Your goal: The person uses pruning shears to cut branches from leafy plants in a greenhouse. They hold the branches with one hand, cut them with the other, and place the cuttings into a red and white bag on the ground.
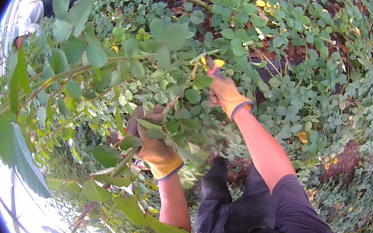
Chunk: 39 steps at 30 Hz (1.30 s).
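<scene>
My right hand (225,91), in a tan work glove with a dark cuff, grips pruning shears (213,69) with a red handle part showing. Their dark blades are at a green stem (203,56), beside small yellow leaves; whether they are closed on it is too blurred to tell. Lower left, my left hand (157,152) wears a matching glove and is closed around a long leafy stem (183,93), apparently a rose cane. That cane runs from near the shears through the hand and down to the lower left. Leaves partly cover the left fingers.
Long leafy canes (69,73) cross the left side close to the camera. Low rose foliage (295,101) spreads ahead and right, with cut stem stubs (197,1) and dark strips (266,71) among it. Brown soil (343,162) shows at right. Another person's light sleeve (29,17) appears upper left.
</scene>
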### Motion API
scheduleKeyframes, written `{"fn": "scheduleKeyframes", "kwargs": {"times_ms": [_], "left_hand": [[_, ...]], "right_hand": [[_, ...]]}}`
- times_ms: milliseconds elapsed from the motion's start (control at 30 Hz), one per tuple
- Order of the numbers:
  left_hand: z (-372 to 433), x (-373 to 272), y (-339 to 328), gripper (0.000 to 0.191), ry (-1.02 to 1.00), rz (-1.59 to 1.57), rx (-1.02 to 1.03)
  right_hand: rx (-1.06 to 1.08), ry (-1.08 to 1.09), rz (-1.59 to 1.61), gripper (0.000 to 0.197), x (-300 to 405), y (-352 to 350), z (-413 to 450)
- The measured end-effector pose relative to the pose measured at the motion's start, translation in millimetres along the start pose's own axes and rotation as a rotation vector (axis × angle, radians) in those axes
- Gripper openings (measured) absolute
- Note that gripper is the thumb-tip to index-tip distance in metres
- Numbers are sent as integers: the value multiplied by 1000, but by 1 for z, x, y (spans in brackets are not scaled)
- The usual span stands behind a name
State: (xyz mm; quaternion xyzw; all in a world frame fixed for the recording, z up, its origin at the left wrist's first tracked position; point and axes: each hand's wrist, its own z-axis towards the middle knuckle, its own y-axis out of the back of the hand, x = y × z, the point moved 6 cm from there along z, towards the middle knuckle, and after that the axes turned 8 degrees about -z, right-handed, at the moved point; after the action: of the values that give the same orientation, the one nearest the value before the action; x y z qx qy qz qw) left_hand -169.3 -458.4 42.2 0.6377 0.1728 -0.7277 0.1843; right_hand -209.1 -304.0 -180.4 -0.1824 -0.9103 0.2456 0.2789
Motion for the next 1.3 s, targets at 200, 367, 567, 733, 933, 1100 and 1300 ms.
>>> {"fn": "scheduleKeyframes", "kwargs": {"times_ms": [200, 367, 567, 733, 933, 1100, 1300], "left_hand": [[0, -46, 42, 46, 43, -84, -119], [22, -35, 61, 47, 111, 182, -235], [122, -16, 23, 45, -180, 523, 107], [172, -4, -17, 23, -761, 1245, 419], [191, 10, 11, 21, -439, 807, 201], [195, 20, 29, 13, -766, 1722, 192], [239, 33, 48, 16, -774, 1900, 146]], "right_hand": [[-94, -160, -301, 22, -30, 18, -46], [-19, 119, -457, 31, 18, -18, -52], [90, 385, -1000, 43, 101, -110, -26], [83, 588, -1206, 57, 98, -141, -18], [215, -2, -482, 31, 16, -73, 0], [9, -312, 89, 32, -45, 5, 33], [127, -228, 110, 34, -41, 20, 85]]}}
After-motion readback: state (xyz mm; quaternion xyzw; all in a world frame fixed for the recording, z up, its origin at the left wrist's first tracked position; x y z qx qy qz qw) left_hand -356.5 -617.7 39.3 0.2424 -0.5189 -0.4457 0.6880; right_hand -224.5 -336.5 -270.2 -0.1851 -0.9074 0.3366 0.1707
